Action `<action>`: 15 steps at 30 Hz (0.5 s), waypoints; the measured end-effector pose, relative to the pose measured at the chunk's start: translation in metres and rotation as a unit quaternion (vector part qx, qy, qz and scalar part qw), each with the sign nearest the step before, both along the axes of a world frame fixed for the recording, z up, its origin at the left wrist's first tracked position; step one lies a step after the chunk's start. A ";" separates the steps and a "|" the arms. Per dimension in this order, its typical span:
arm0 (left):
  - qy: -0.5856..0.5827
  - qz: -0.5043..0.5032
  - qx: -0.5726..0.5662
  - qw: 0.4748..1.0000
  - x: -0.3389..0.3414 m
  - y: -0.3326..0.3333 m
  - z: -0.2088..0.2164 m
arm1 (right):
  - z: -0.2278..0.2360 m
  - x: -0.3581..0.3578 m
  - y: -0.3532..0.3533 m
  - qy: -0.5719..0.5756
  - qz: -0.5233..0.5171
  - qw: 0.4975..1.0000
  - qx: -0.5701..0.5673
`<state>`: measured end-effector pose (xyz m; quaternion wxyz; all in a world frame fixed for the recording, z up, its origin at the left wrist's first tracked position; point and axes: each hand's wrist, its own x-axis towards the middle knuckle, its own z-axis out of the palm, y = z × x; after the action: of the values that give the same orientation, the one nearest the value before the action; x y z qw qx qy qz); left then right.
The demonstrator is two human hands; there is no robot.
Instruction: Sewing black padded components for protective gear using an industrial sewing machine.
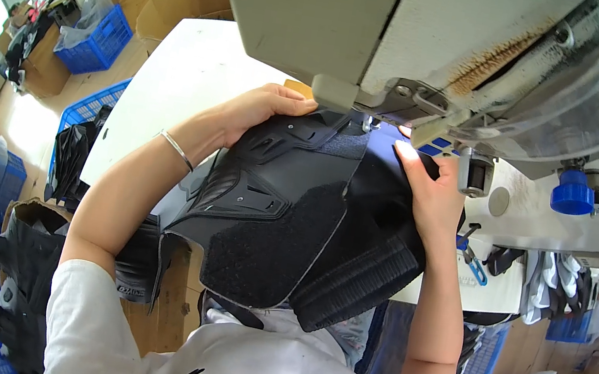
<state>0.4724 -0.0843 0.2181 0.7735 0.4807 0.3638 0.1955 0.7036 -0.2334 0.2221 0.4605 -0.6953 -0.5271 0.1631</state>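
A large black panelled piece (250,250), which looks like a boot upper, drapes from the sewing machine (422,58) toward my body. It carries moulded plates, a fuzzy dark patch and a ribbed section (359,282). My left hand (273,108) grips its far left edge, fingers closed together beside the machine head. On the far right edge my right hand (430,180) pinches the piece, with the thumb on top and the other fingers partly hidden. Between the hands, the material lies close to the metal presser foot (369,124); the needle point cannot be made out.
The white worktable (167,80) extends to the left. Blue-handled snips (473,265) lie right of my right forearm, beneath a blue knob (573,193). Dark pieces fill a blue crate (79,144) at left. Cardboard boxes (188,1) stand behind; light and dark pieces (558,283) hang at right.
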 end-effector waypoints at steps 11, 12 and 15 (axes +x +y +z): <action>0.062 0.009 0.129 0.990 -0.003 -0.005 0.032 | 0.013 -0.003 -0.002 0.046 -0.025 0.997 -0.064; 0.073 0.007 0.134 0.988 -0.004 -0.004 0.032 | 0.014 -0.002 -0.002 0.046 -0.015 0.996 -0.069; 0.090 0.028 0.182 0.979 -0.002 -0.010 0.029 | 0.017 -0.003 -0.002 0.046 -0.011 0.995 -0.088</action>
<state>0.4702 -0.0944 0.2475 0.6318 0.6183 0.4034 0.2361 0.7007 -0.2357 0.2390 0.4231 -0.7305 -0.4813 0.2360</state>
